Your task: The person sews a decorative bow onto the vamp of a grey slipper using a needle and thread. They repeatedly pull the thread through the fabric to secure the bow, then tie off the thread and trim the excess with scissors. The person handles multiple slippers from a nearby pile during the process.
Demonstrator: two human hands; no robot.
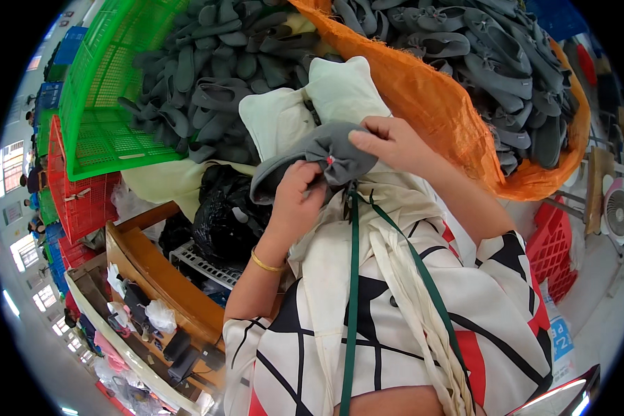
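Observation:
A grey fabric shoe (274, 170) with a gathered bow and a small red spot on it lies across both my hands, above my lap. My left hand (299, 197) grips its near side, fingers curled in beside the bow. On the far right end, my right hand (399, 144) pinches the shoe between thumb and fingers. Beneath and beyond it are two white padded covers (343, 87) over my knees. A pale cloth apron with dark green ties (354, 291) covers my lap. My left fingertips are partly hidden by the shoe.
A green plastic basket (111, 149) lies on its side at the far left by a heap of grey shoes (218, 93). An orange woven sack (423, 83) at the far right holds more. Black plastic bags (229, 208) and a wooden drawer (156, 270) stand left; a fan (616, 208) stands right.

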